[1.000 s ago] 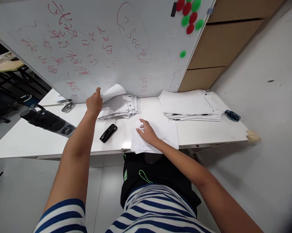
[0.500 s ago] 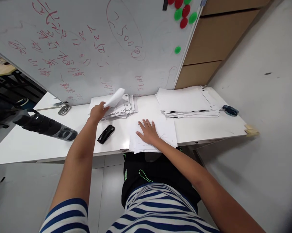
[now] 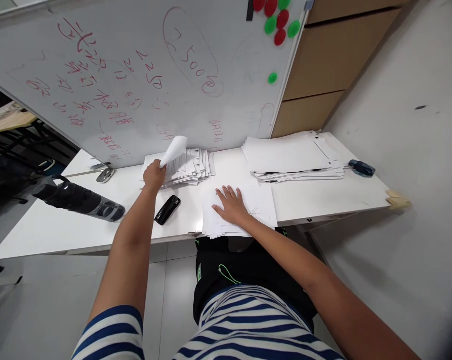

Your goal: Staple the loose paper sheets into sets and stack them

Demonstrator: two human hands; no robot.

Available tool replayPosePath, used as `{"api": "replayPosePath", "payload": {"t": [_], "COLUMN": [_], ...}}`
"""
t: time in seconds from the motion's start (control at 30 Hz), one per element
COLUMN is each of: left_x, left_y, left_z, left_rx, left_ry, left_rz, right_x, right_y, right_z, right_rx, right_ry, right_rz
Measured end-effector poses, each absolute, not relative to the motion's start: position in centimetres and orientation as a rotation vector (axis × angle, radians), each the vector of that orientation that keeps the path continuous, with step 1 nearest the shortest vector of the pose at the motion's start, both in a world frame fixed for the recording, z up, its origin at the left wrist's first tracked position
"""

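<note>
At the left stack of papers (image 3: 195, 167), my left hand (image 3: 154, 175) is closed on the edge of a sheet of paper (image 3: 174, 150), which curls up over the stack. Printed text shows on the page under it. My right hand (image 3: 231, 206) lies flat with fingers spread on a smaller pile of papers (image 3: 261, 205) at the table's front edge. A black stapler (image 3: 167, 210) rests between my left forearm and that pile. Farther right lies a larger stack of papers (image 3: 286, 155), its top sheet mostly blank.
A dark water bottle (image 3: 81, 200) and a computer mouse (image 3: 105, 175) are on the white table (image 3: 188, 220) at left. A dark blue object (image 3: 361, 168) sits near the right end. Behind stand a whiteboard (image 3: 233, 60) with red writing and cardboard boxes (image 3: 334, 60).
The sheet in my left hand is lifted and curled back farther to the left, uncovering more of the printed page. My right hand stays flat on its pile. The view has shifted slightly.
</note>
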State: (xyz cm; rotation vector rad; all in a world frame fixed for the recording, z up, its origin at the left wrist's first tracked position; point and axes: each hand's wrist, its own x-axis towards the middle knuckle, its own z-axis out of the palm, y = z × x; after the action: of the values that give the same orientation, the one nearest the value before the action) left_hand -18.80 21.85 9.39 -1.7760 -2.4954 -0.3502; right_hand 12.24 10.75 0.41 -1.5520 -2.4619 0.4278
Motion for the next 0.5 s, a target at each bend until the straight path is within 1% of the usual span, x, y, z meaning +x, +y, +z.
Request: {"api": "replayPosePath", "payload": {"t": [0.17, 0.3, 0.5], "left_x": [-17.3, -15.9, -15.8], "left_y": [22.9, 23.6, 23.4], "left_z": [8.6, 7.5, 6.8], "left_rx": [-1.703, -1.87, -1.895], "left_ry": [-2.47, -2.639, -2.579], "left_rz": [-0.45, -0.368, -0.304], "right_x": [12.3, 12.3, 12.3], "right_y": [10.7, 10.8, 10.7], "right_z": [0.4, 0.5, 0.6], "right_rx": [-1.544, -1.553, -1.556], "right_ry": [-2.453, -2.466, -2.455], "right_rz": [0.414, 0.427, 0.42]}}
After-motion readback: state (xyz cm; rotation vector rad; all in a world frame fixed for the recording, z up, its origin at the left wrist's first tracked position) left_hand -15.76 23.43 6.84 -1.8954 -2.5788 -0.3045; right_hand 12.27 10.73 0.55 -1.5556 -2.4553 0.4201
